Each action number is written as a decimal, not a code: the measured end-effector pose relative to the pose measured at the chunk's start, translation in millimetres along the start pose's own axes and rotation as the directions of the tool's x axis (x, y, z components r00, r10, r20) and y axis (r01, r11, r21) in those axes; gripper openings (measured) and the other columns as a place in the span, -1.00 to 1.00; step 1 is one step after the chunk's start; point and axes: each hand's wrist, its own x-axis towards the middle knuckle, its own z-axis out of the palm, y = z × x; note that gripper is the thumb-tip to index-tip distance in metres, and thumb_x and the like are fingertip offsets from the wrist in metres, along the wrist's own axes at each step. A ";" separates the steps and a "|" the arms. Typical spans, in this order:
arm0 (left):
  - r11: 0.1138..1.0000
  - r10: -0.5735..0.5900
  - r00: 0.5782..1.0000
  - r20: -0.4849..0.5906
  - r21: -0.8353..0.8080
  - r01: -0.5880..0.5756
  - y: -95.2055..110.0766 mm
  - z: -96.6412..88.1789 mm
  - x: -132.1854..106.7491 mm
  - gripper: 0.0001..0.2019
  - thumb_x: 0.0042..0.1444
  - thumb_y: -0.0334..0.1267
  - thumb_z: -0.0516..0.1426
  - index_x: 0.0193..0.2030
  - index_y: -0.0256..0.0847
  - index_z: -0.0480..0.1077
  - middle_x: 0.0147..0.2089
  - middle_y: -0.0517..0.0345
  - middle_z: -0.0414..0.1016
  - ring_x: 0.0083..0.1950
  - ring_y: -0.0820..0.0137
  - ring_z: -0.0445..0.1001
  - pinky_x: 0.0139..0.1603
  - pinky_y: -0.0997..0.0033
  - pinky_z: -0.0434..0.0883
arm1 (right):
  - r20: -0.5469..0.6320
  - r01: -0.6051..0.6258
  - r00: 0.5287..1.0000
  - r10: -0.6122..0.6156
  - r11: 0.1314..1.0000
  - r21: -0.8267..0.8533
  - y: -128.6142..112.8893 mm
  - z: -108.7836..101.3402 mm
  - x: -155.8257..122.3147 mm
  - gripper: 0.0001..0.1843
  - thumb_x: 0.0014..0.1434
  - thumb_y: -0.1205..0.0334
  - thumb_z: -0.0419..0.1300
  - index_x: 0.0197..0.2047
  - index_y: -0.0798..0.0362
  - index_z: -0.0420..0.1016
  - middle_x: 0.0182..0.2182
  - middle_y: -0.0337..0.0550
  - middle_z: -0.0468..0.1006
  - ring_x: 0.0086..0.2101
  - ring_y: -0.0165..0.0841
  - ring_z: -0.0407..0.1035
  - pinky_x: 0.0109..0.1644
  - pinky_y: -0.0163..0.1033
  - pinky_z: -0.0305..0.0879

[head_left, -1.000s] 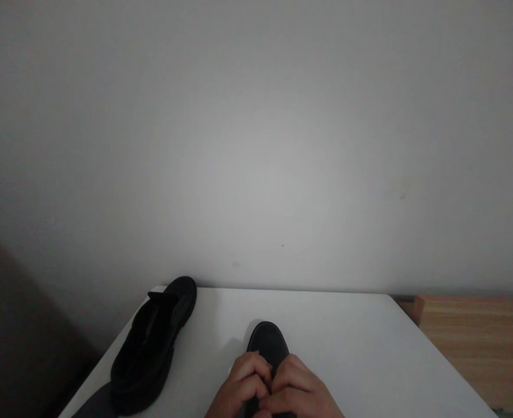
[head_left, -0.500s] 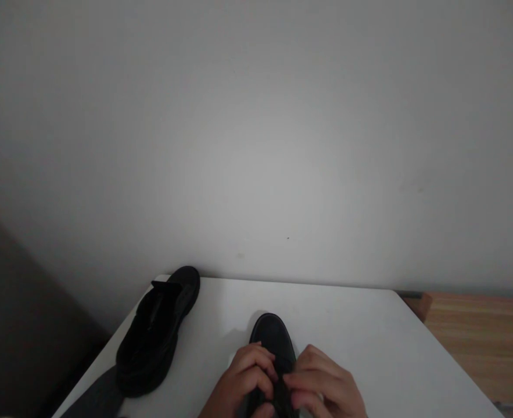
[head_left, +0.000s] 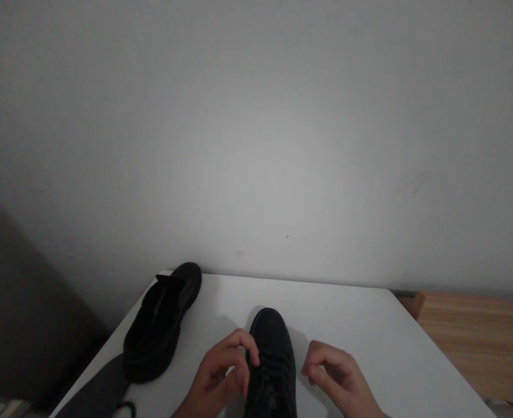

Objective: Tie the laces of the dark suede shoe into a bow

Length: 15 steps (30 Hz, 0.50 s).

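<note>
**A:** Status on the fingers?

**B:** On my feed, the left hand (head_left: 219, 377) has its fingers (head_left: 239, 348) curled, thumb and index pinched together right at the left edge of the black shoe (head_left: 273, 354). The right hand (head_left: 337, 380) is also curled into a pinch, just beside the shoe's right edge. Too dark to see whether either pinch has a lace in it, so I can't tell.

**A:** Touching the shoe?

**B:** The left fingertips look like they're against its side. The right hand is close, with a sliver of desk showing between.

**A:** Shoe position?

**B:** Flat on the white desk (head_left: 361, 337), centre near edge, between both hands. The toe points away from me toward the wall (head_left: 256, 145), and the heel end is cut off by the frame.

**A:** Anything else on there?

**B:** There's a second black shoe (head_left: 160, 325) at the far left corner, well apart from the hands. It's angled with its toe toward the wall and its opening is gaping. A grey cloth (head_left: 97, 395) lies along the left desk edge, touching that shoe's heel, with a black cord (head_left: 125, 408) beside it at the bottom. A wooden surface (head_left: 478, 342) sits off the right side.
</note>
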 end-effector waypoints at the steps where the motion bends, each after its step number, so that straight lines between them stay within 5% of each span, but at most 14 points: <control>1: 1.000 -0.015 0.999 -0.040 0.020 0.015 0.7 -0.6 0.2 -0.52 0.30 0.11 0.06 -0.51 -0.18 0.39 -0.34 0.09 0.44 -0.26 0.33 0.46 -0.18 0.32 0.39 | 0.009 -0.004 1.000 0.004 1.000 -0.008 0.2 0.5 -0.8 -0.63 0.26 -0.06 0.24 -0.42 0.04 0.55 -0.49 -0.18 0.50 -0.42 -0.31 0.39 -0.30 -0.24 0.30; 9: 0.977 -0.127 0.991 0.050 0.179 0.116 -10.3 -2.5 -3.0 -0.93 0.14 -0.28 0.29 -0.25 -0.19 0.53 -0.35 0.15 0.49 -0.27 0.34 0.48 -0.21 0.41 0.33 | 0.161 -0.097 0.982 0.097 0.995 -0.006 6.5 17.1 1.1 -0.60 0.01 -0.11 0.44 -0.29 0.03 0.53 -0.46 -0.28 0.41 -0.38 -0.32 0.34 -0.25 -0.24 0.25; 15: 0.971 -0.190 0.980 0.058 0.157 0.179 -14.5 -2.4 -3.9 -0.94 0.10 -0.41 0.25 -0.37 -0.21 0.47 -0.39 0.17 0.49 -0.32 0.38 0.46 -0.25 0.45 0.32 | 0.175 0.035 0.984 -0.038 0.999 0.019 2.5 23.8 8.1 -0.73 0.19 0.03 0.32 -0.42 0.02 0.47 -0.46 -0.24 0.38 -0.38 -0.32 0.32 -0.26 -0.25 0.22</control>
